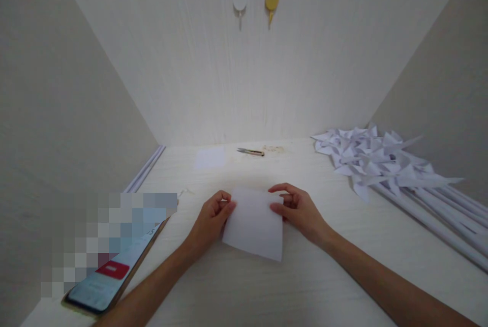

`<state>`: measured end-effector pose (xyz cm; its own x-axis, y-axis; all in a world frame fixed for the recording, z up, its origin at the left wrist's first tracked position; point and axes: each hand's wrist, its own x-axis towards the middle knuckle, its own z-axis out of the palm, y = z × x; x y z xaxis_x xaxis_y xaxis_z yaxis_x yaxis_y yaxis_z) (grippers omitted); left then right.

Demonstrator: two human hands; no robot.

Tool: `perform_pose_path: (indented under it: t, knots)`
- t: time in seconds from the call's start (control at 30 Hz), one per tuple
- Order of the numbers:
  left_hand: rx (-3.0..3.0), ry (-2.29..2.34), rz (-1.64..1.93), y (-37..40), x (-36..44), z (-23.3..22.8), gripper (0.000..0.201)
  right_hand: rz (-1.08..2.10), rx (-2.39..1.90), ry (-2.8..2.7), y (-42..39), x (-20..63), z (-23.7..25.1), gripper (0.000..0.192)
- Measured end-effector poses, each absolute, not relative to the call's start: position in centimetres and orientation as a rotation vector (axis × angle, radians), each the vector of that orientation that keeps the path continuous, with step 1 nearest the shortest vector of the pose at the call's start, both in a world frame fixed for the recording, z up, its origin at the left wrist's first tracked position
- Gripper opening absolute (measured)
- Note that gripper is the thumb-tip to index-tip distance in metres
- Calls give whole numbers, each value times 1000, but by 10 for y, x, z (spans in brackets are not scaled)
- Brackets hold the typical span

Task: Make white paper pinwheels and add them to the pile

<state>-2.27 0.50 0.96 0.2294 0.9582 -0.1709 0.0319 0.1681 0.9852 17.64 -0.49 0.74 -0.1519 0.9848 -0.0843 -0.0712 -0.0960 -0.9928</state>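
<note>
A white sheet of paper [254,225] lies on the pale wooden table [267,286] in front of me. My left hand [211,217] pinches the sheet's left edge near its top corner. My right hand [297,209] grips the right edge near the other top corner. Both forearms reach in from the bottom of the view. The near edge of the sheet rests on the table.
A pile of white paper pinwheels on long white sticks [381,161] fills the right side. Small snips [250,152] and another white paper square [209,158] lie at the back by the wall. A phone [110,276] sits at the left front edge. Two wall hooks [256,2] hang above.
</note>
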Motion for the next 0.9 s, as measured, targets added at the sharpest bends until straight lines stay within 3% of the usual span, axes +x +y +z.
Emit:
perform_pose_path:
  t: [0.23, 0.57, 0.9]
  knots:
    - [1190, 1180, 831, -3, -27, 15, 38, 1286, -1217, -1125, 1, 176, 0, 29]
    - [1165, 1251, 805, 6, -46, 13, 28, 1599, -1044, -1236, -4, 186, 7, 28]
    - [1202, 956, 704, 4, -50, 12, 30, 1372, -908, -1082, 1, 194, 2, 12]
